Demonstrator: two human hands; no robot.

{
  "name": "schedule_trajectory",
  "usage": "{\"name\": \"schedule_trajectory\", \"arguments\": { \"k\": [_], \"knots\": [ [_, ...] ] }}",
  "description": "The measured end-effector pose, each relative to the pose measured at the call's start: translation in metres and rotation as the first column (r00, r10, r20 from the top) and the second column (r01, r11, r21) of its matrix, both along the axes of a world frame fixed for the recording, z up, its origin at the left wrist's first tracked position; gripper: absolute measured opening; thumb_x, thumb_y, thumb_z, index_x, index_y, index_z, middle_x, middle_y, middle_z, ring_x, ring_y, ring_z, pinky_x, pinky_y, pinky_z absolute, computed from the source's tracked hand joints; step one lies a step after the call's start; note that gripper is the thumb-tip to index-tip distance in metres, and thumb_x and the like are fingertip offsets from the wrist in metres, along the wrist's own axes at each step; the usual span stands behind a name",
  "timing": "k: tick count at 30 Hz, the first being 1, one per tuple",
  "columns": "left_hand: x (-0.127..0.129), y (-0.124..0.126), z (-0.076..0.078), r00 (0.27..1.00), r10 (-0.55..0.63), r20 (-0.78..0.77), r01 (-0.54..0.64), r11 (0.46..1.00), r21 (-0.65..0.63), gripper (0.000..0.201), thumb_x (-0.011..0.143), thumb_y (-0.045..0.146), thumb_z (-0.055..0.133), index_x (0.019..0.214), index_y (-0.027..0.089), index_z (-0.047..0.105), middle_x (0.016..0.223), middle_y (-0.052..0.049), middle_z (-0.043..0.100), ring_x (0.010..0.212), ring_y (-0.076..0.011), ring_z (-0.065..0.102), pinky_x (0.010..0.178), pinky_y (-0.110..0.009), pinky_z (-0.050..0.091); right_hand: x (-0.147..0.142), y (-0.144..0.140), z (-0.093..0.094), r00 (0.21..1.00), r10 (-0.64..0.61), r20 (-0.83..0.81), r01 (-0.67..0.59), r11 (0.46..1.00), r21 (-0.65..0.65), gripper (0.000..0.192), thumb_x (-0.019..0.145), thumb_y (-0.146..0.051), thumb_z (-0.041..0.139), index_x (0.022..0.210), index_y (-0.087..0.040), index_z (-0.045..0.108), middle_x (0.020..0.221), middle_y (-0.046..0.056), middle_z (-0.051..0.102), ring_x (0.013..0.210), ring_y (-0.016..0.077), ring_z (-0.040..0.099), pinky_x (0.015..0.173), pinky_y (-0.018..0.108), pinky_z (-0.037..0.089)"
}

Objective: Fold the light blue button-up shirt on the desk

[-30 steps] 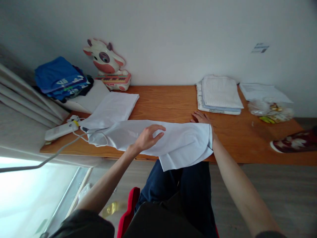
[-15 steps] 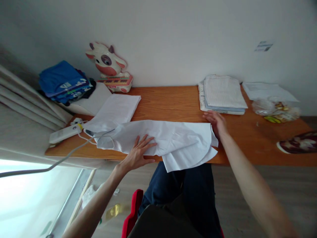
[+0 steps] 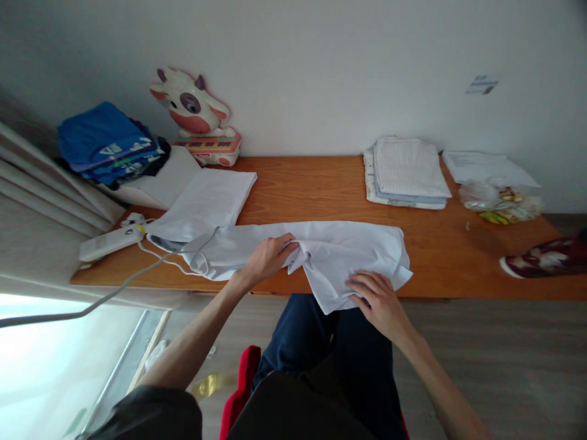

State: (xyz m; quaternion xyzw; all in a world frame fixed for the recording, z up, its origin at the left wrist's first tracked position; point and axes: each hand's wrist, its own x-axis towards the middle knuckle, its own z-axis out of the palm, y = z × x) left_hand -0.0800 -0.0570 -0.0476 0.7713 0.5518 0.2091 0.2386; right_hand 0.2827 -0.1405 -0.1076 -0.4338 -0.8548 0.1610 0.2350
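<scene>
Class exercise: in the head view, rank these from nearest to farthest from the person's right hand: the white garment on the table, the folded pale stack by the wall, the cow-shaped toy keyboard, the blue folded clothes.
1. White garment: under the right hand, at the table's near edge.
2. Folded pale stack: beyond it, by the wall.
3. Cow-shaped toy keyboard: far left, at the wall.
4. Blue folded clothes: farthest left.

Both my arms bare, reaching forward. Left grip [image 3: 270,256] curled, fingers bunched closed, wrist bent inward toward centre. Right grip [image 3: 378,299] palm down, fingers spread flat, forearm angled in from lower right.
</scene>
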Motion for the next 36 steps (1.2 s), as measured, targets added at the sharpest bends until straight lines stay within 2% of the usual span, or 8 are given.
{"name": "schedule_trajectory", "arguments": {
  "k": [7, 11, 14, 20, 23, 27, 32, 36],
  "knots": [
    [0.02, 0.043, 0.062, 0.924, -0.109, 0.366, 0.125, 0.992, -0.021, 0.031, 0.104, 0.049, 0.063, 0.1, 0.021, 0.076, 0.09, -0.002, 0.078, 0.079, -0.0185, 0.071, 0.071, -0.029, 0.055, 0.089, 0.015, 0.028, 0.923, -0.335, -0.191, 0.309, 0.939, -0.151, 0.026, 0.104, -0.052, 0.06, 0.106, -0.034, 0.079, 0.093, 0.005, 0.082, 0.079, 0.0292, 0.077, 0.071, 0.044, 0.061],
    [0.038, 0.054, 0.064, 0.988, -0.008, 0.153, -0.044, 0.942, 0.333, 0.021, 0.097, 0.034, 0.076, 0.116, 0.025, 0.074, 0.115, -0.005, 0.08, 0.109, -0.0247, 0.074, 0.097, -0.038, 0.056, 0.137, 0.028, 0.054, 0.69, -0.651, -0.317, 0.613, 0.758, -0.223, 0.028, 0.097, -0.063, 0.066, 0.108, -0.04, 0.078, 0.08, 0.006, 0.075, 0.058, 0.0307, 0.066, 0.053, 0.048, 0.053],
    [0.04, 0.038, 0.051, 0.989, -0.101, 0.112, 0.047, 0.91, 0.412, 0.017, 0.102, 0.029, 0.069, 0.119, 0.025, 0.071, 0.123, -0.005, 0.078, 0.119, -0.0253, 0.071, 0.108, -0.043, 0.053, 0.147, 0.035, 0.06, 0.672, -0.653, -0.349, 0.654, 0.744, -0.133, 0.027, 0.101, -0.059, 0.063, 0.121, -0.046, 0.075, 0.107, 0.008, 0.078, 0.091, 0.0392, 0.074, 0.08, 0.062, 0.059],
    [-0.013, -0.038, -0.003, 0.985, 0.033, 0.172, -0.1, 0.911, 0.399, 0.016, 0.101, 0.025, 0.063, 0.114, 0.028, 0.071, 0.117, -0.006, 0.079, 0.12, -0.0283, 0.071, 0.112, -0.05, 0.054, 0.078, 0.0, 0.048, 0.782, -0.481, -0.395, 0.573, 0.804, 0.156, 0.034, 0.101, -0.037, 0.067, 0.134, -0.038, 0.072, 0.126, 0.01, 0.075, 0.12, 0.0381, 0.071, 0.109, 0.064, 0.055],
    [-0.04, -0.069, -0.027, 0.987, 0.155, 0.03, -0.154, 0.901, 0.407, 0.04, 0.093, 0.022, 0.063, 0.132, 0.032, 0.067, 0.146, -0.006, 0.07, 0.15, -0.0357, 0.053, 0.132, -0.066, 0.029, 0.016, -0.016, 0.04, 0.923, -0.215, -0.32, 0.234, 0.972, 0.023, 0.04, 0.102, -0.029, 0.064, 0.14, -0.041, 0.066, 0.128, 0.006, 0.075, 0.12, 0.0345, 0.071, 0.105, 0.058, 0.059],
    [-0.05, -0.076, -0.047, 0.957, 0.261, -0.127, -0.192, 0.898, 0.396, 0.063, 0.092, 0.015, 0.059, 0.152, 0.034, 0.056, 0.17, -0.005, 0.05, 0.166, -0.0374, 0.028, 0.135, -0.074, 0.005, -0.056, -0.003, 0.034, 0.958, 0.057, -0.282, -0.081, 0.994, -0.075, 0.049, 0.105, -0.025, 0.061, 0.151, -0.04, 0.056, 0.139, 0.005, 0.07, 0.13, 0.031, 0.067, 0.11, 0.054, 0.059],
    [-0.049, -0.042, -0.06, 0.971, 0.238, -0.014, -0.219, 0.913, 0.343, 0.026, 0.102, 0.026, 0.055, 0.119, 0.03, 0.075, 0.136, -0.006, 0.077, 0.14, -0.0324, 0.063, 0.129, -0.062, 0.035, -0.1, 0.033, 0.032, 0.97, 0.111, -0.215, -0.107, 0.994, 0.03, 0.059, 0.105, -0.024, 0.06, 0.161, -0.037, 0.046, 0.147, 0.008, 0.066, 0.134, 0.0328, 0.063, 0.114, 0.056, 0.054],
    [-0.035, -0.021, -0.047, 0.901, 0.322, 0.29, -0.376, 0.914, 0.151, 0.031, 0.107, 0.047, 0.054, 0.104, 0.024, 0.074, 0.083, -0.002, 0.074, 0.081, -0.0214, 0.07, 0.078, -0.033, 0.057, -0.103, 0.047, 0.025, 0.997, -0.08, 0.007, 0.078, 0.992, 0.098, 0.071, 0.1, -0.031, 0.069, 0.166, -0.031, 0.041, 0.144, 0.015, 0.065, 0.124, 0.0408, 0.063, 0.104, 0.06, 0.056]
  ]
}}
